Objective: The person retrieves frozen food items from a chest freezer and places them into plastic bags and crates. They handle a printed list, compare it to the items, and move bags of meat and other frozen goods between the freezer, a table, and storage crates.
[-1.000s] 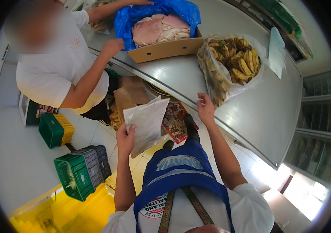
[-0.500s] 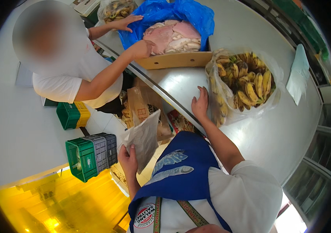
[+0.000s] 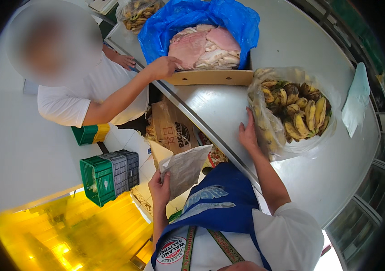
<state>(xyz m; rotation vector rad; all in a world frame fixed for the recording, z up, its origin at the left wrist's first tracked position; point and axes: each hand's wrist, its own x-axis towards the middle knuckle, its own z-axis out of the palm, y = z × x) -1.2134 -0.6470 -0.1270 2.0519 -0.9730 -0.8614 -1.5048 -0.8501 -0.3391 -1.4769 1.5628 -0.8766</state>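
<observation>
My left hand (image 3: 160,186) grips some creased greyish papers (image 3: 185,168), thumb on top, low in front of my blue apron; a yellowish sheet shows behind them. Flat against the steel table, my right hand (image 3: 248,134) is open with its fingers stretched out. It lies right beside a clear plastic bag of ripe bananas (image 3: 305,113); whether the fingertips touch the bag I cannot tell. Farther off is a cardboard box (image 3: 210,77) lined with a blue plastic bag (image 3: 242,22) and filled with pale pink slabs of raw meat (image 3: 190,47). A co-worker's hand (image 3: 164,67) reaches to the meat.
The steel table (image 3: 210,99) runs diagonally past my right side. Another bag of bananas (image 3: 140,13) stands at its far end. A pale plastic bag (image 3: 354,101) lies on the right. On the floor are a brown sack (image 3: 170,126) and stacked plastic crates (image 3: 100,180).
The papers have opened out, showing the yellowish sheet. My right hand has come closer to the banana bag. The co-worker's other hand has left the blue plastic and dropped to the table edge.
</observation>
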